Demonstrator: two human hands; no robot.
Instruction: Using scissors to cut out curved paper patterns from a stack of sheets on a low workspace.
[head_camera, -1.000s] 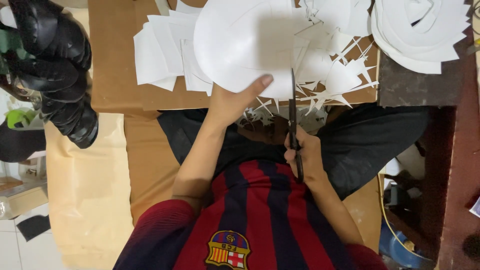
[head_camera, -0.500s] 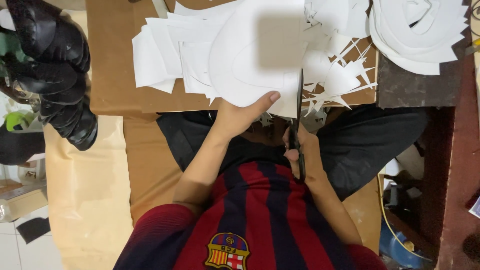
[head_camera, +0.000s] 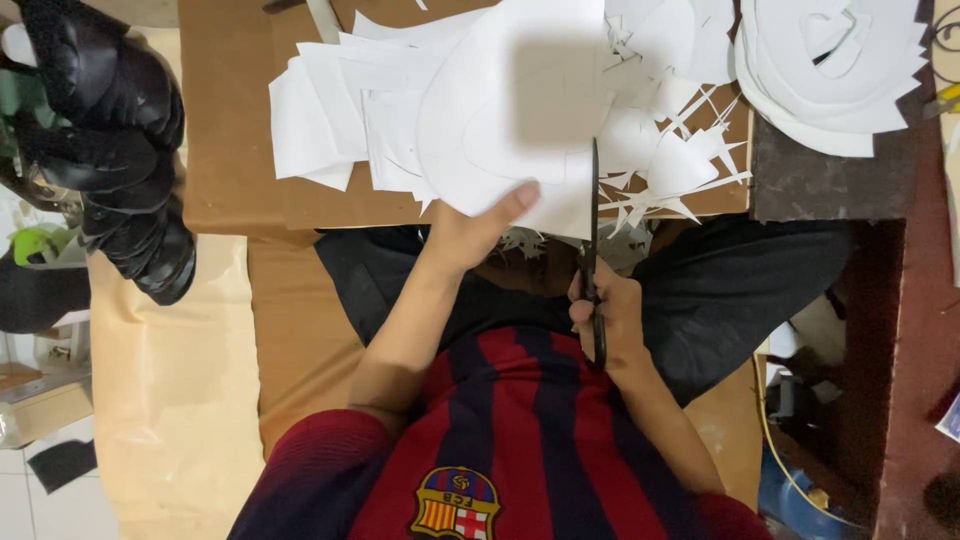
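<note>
While the left hand (head_camera: 470, 235) pinches the near edge of a big white paper sheet (head_camera: 510, 110), thumb on top and fingers hidden under it, the right hand (head_camera: 610, 315) is closed around the handles of black scissors (head_camera: 592, 230). The long blades point away from the person and look almost shut, with their tips at the right edge of the sheet. Faint curved pencil lines show on the paper.

This sheet is held up just over a brown cardboard board (head_camera: 230, 130), above the person's lap. It looks thin and light. It bends easily and could tear or crease if squeezed hard, so a soft pinch close to the cutting line seems best to keep it flat and steady.

Under and beside the sheet lies a stack of white paper pieces (head_camera: 320, 110). To the right sit many pointy white paper scraps (head_camera: 680, 160), some just below the blades. Farther right, on a dark mat (head_camera: 830, 180), is a pile of curved white cut-outs (head_camera: 830, 70). At far left hang shiny black padded things (head_camera: 110, 140); I cannot tell what they are.
</note>
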